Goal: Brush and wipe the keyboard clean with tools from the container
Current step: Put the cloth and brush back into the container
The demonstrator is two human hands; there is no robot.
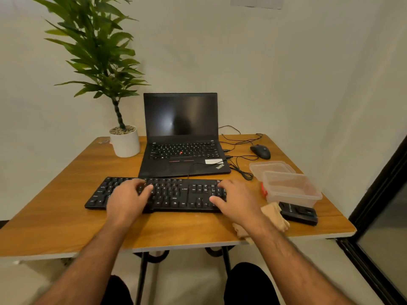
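The laptop (pixel 184 146) reads "ThinkPad" on its palm rest's right corner.

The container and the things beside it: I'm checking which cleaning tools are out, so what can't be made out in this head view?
- Container: its cloudy wall blurs the inside; whether it holds anything is unclear.
- Red thing: mostly hidden behind the container, so unidentifiable.
- Cloth: partly covered by the right forearm.
- Keyboard: both hands, left and right, cover many keys; dirt too small to see.
- Black device: markings too small to read.

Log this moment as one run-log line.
left hand flat on keyboard | right hand on its right end | cloth and container beside | no tool held
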